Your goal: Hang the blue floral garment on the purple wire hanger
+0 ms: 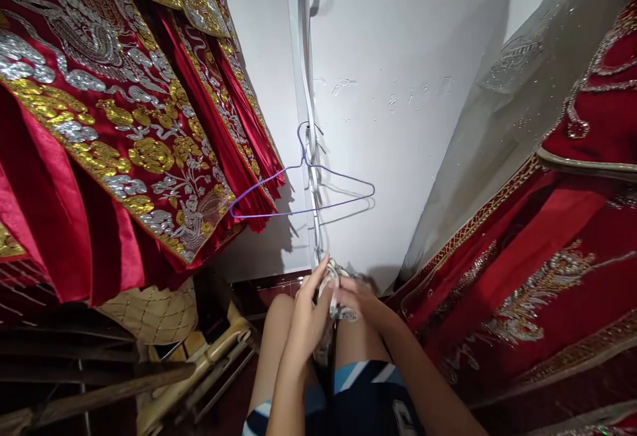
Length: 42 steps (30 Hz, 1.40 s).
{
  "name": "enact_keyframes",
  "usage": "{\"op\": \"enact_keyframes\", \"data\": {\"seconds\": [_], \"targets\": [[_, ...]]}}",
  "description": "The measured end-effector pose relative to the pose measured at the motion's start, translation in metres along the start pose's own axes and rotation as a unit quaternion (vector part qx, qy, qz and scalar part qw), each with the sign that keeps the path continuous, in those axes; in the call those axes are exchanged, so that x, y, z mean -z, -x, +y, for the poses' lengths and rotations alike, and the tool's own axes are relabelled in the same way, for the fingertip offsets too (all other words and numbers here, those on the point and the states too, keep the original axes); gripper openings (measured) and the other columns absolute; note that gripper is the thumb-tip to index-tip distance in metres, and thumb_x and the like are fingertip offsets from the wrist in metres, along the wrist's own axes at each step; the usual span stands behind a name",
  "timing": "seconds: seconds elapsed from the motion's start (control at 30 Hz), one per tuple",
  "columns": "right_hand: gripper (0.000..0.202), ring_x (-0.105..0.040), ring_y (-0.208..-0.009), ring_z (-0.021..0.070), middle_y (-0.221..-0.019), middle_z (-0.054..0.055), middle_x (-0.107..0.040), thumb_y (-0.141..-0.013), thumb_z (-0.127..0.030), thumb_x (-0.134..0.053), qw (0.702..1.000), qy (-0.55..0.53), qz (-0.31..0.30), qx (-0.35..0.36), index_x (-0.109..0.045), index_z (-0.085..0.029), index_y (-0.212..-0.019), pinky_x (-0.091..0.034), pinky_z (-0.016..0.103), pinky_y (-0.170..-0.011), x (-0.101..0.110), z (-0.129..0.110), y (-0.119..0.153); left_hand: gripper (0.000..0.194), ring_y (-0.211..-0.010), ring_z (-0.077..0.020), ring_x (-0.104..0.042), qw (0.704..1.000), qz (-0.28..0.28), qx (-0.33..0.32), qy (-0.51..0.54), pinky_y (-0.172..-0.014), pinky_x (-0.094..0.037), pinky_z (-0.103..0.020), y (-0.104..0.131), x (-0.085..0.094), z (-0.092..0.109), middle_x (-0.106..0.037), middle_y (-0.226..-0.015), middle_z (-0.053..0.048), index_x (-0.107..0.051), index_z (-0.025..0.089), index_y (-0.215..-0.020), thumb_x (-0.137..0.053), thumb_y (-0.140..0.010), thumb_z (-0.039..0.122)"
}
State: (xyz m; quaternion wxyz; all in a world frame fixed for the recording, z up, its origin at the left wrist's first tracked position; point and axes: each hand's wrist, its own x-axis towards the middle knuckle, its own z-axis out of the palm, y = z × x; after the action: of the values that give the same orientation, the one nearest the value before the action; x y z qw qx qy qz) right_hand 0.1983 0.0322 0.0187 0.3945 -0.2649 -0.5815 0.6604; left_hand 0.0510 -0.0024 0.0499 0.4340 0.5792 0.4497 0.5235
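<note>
Both of my hands are close together above my knees, around a bunched, light patterned cloth [343, 313]. My left hand [313, 303] grips the cloth from the left side, its index finger pointing upward. From the right, my right hand [355, 295] has its fingers closed on the same cloth, slightly blurred. Part of the cloth hangs down between my legs. Higher up, a purple wire hanger [298, 212] hangs from a white strap [304, 77] by the wall, with no garment on it and apart from both hands.
Red embroidered garments [149, 154] hang at the left, and more red beaded garments [527, 290] hang at the right beside a sheer sparkly one [462, 150]. Bamboo furniture [199, 376] stands at the lower left. A white wall [388, 44] is in front.
</note>
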Motion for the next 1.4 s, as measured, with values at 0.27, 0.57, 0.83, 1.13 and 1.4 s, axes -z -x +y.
{"op": "enact_keyframes", "data": {"seconds": [0.27,0.57,0.83,1.13,1.4], "targets": [[0.024,-0.054,-0.062,0.0169,-0.065,0.001,-0.060,-0.054,-0.029,-0.068,0.982,-0.178,0.016,-0.057,-0.061,-0.020,-0.075,-0.045,0.028,-0.058,-0.005,-0.026,-0.028,0.057,-0.148,-0.0336,-0.028,0.964,-0.113,0.023,-0.240,-0.122,-0.015,-0.052,-0.018,0.043,-0.024,-0.046,-0.154,-0.009,-0.061,0.027,-0.136,-0.068,-0.080,0.033],[0.010,-0.034,-0.050,0.0069,-0.055,-0.007,-0.045,-0.064,-0.016,-0.063,0.965,0.253,-0.066,-0.025,-0.053,-0.018,-0.065,-0.023,0.019,-0.048,0.051,-0.111,-0.029,0.039,-0.072,-0.0186,-0.059,0.911,-0.395,0.083,-0.092,-0.073,-0.047,-0.028,-0.055,0.088,-0.020,-0.067,-0.077,-0.003,-0.071,0.013,-0.081,-0.072,-0.078,0.052],[0.034,-0.044,-0.059,0.0144,-0.060,-0.005,-0.049,-0.072,-0.017,-0.052,0.853,0.426,0.242,0.178,-0.071,-0.019,-0.100,-0.034,0.026,-0.061,0.092,-0.103,-0.091,0.041,-0.083,-0.0314,-0.064,0.856,-0.082,-0.047,-0.509,-0.077,-0.048,-0.035,-0.098,0.160,0.012,-0.072,-0.077,-0.010,-0.071,0.023,-0.073,-0.061,-0.077,0.062],[0.013,-0.038,-0.056,0.0130,-0.049,-0.005,-0.041,-0.065,-0.024,-0.049,0.839,0.427,0.314,0.123,-0.049,-0.021,-0.053,-0.026,0.027,-0.056,0.104,-0.103,-0.094,0.026,-0.084,-0.0329,-0.066,0.847,0.041,-0.032,-0.529,-0.077,-0.049,-0.038,-0.128,0.155,0.028,-0.070,-0.082,-0.013,-0.064,0.019,-0.081,-0.054,-0.082,0.043],[0.016,-0.047,-0.060,0.0147,-0.059,-0.002,-0.050,-0.071,-0.030,-0.052,0.886,0.360,0.248,0.153,-0.052,-0.020,-0.059,-0.035,0.026,-0.057,0.075,-0.089,-0.080,0.016,-0.122,-0.0279,-0.055,0.899,0.065,-0.281,-0.329,-0.105,-0.041,-0.041,-0.145,0.129,0.041,-0.063,-0.122,-0.013,-0.059,0.018,-0.093,-0.056,-0.078,0.023]]}}
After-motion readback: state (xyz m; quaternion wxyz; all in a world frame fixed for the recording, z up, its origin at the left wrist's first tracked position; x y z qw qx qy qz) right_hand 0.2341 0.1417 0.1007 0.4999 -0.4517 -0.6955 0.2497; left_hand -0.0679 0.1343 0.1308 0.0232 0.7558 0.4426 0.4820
